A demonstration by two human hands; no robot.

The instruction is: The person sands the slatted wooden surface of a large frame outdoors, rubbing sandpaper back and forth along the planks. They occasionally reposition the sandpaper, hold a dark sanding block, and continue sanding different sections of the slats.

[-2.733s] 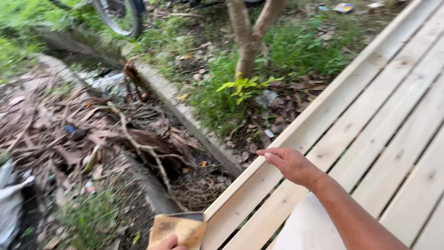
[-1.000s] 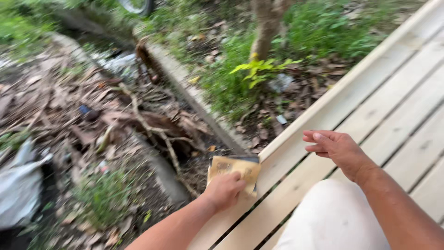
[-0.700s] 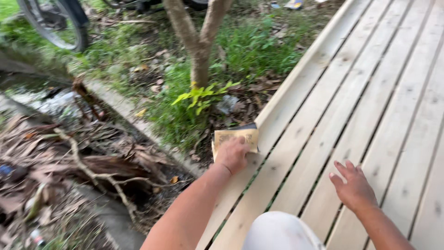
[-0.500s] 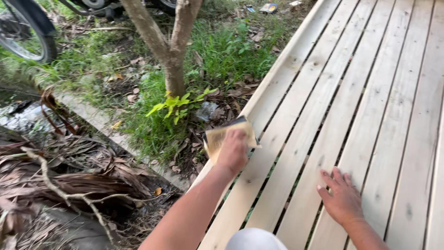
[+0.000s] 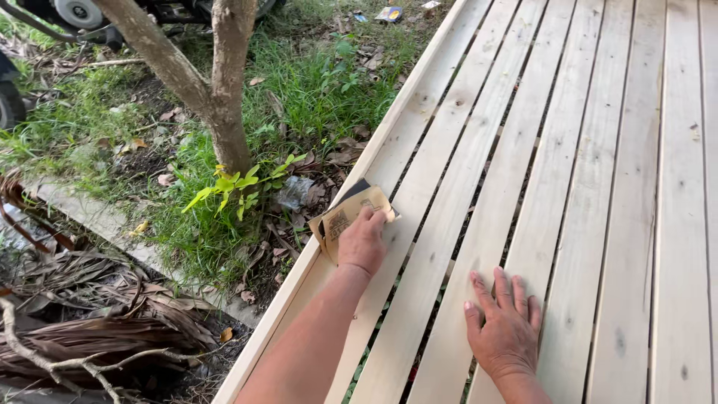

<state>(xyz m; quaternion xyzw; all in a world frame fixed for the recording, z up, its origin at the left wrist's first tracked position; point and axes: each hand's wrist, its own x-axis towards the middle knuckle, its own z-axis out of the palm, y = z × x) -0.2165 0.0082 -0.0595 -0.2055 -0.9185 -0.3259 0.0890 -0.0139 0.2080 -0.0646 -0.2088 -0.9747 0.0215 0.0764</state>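
Observation:
My left hand (image 5: 363, 241) presses a folded tan sheet of sandpaper (image 5: 340, 218) with a dark underside onto the outer edge board of a pale wooden slatted platform (image 5: 598, 194). The sheet overhangs the platform's left edge a little. My right hand (image 5: 503, 327) lies flat, fingers spread, on a slat nearer to me and to the right, holding nothing.
A thin forked tree trunk (image 5: 221, 97) stands in grass left of the platform, with a small leafy shoot (image 5: 238, 185) at its base. Dry palm fronds and branches (image 5: 97, 329) lie at lower left beside a concrete kerb (image 5: 112, 224). A wheel (image 5: 73, 13) shows at top left.
My left hand brought the sandpaper up from below onto the platform's edge board. My right hand came down from the air and now rests flat on a slat. The view swung right.

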